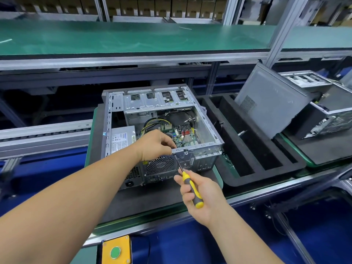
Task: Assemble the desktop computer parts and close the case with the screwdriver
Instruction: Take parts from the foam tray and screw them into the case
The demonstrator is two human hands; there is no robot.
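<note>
The step in hand looked to be driving a screw into the near top edge of the computer case (163, 130), and doing it well would have meant keeping the screwdriver (191, 187) in line with the screw, pressing lightly so the tip stayed seated, and bracing the case against the turning. The right hand (200, 195) had its fingers curled round the yellow-and-grey handle, the thin shaft slanting up and left toward the rear panel's top corner. The left hand (155, 144) rested at that same edge, its fingers bent as if pinching something small at the tip; whether a screw was held could not be told. The case lay on its side on a dark mat on the counter (156, 216), its open side facing up, showing a silver drive cage at the far end, a power supply at left, and yellow cables over the green board. A loose grey side panel (270, 103) leaned to the right, well apart.
</note>
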